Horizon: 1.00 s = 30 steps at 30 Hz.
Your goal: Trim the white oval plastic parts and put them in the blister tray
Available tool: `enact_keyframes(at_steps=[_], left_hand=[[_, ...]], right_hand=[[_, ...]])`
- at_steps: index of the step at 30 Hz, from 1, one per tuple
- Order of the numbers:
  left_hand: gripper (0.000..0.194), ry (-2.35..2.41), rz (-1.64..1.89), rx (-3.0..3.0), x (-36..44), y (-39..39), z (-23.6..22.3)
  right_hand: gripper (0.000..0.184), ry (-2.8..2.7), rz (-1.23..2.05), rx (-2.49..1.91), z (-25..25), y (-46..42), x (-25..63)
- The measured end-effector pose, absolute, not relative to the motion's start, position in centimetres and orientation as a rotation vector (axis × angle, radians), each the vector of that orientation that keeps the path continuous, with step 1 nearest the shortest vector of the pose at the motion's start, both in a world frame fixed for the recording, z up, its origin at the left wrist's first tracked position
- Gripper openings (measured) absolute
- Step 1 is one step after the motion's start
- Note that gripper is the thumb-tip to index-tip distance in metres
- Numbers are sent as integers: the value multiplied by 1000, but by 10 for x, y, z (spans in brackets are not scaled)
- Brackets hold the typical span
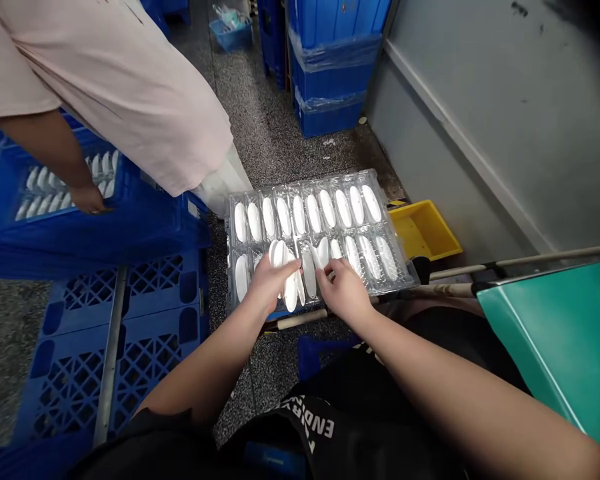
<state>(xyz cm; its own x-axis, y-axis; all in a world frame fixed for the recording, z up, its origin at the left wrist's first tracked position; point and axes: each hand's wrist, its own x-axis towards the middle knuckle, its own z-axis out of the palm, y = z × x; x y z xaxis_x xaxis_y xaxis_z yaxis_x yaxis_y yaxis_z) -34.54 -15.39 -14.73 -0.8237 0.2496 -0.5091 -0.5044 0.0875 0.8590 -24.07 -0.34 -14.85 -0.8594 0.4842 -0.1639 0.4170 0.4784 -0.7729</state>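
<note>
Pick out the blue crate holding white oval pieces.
The blue crate at left, under the co-worker's hand: white ovals lie inside it, unlike the lattice-bottomed blue crate below it or the film-wrapped stacks.

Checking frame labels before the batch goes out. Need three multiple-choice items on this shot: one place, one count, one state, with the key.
1. Where is the yellow bin relative to the clear plastic tray?
A) Past its right end
B) Under it
C) Inside the blue crate

2. How many white oval pieces are in the tray's far row?
A) 6
B) 10
C) 14

3. How are the person's left hand and right hand placed?
A) Both gloved, on the far row
B) Both bare, inside the blue crate
C) Both bare, at the near row

1: A, the bin shows beyond the tray's right end.
2: B, ten pieces sit side by side along that row.
3: C, both bare hands are among the near-row pieces.
</note>
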Motion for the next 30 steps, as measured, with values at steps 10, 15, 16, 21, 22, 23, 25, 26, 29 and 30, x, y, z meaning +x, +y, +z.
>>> enact_keyframes(at_steps=[10,15,16,21,22,23,25,26,29,30], left_hand=[[50,1638,1765,-301,-339,-156,-133],[54,1617,1707,-273,-337,-152,-136],[54,1608,1710,-251,-337,-148,-138],[63,1644,1709,-203,-336,-127,-143],[66,1643,1719,-207,-336,-125,-143],[67,1634,1727,-208,-335,-123,-143],[64,1603,1732,-202,-333,-119,-140],[62,1584,1734,-198,-332,-117,-138],[58,1510,1761,-201,-328,-107,-132],[56,1486,1774,-207,-327,-104,-131]], right_hand=[[22,-2687,1190,-873,-147,24,-234],[24,-2698,1183,-941,-144,28,-224],[25,-2698,1194,-957,-142,29,-222],[29,-2639,1238,-1061,-136,45,-211],[27,-2631,1228,-1091,-136,50,-209],[25,-2629,1218,-1118,-136,55,-207],[21,-2635,1220,-1153,-136,62,-206],[21,-2630,1227,-1157,-137,64,-206],[25,-2547,1258,-1123,-133,61,-207],[28,-2505,1293,-1100,-131,58,-208]])
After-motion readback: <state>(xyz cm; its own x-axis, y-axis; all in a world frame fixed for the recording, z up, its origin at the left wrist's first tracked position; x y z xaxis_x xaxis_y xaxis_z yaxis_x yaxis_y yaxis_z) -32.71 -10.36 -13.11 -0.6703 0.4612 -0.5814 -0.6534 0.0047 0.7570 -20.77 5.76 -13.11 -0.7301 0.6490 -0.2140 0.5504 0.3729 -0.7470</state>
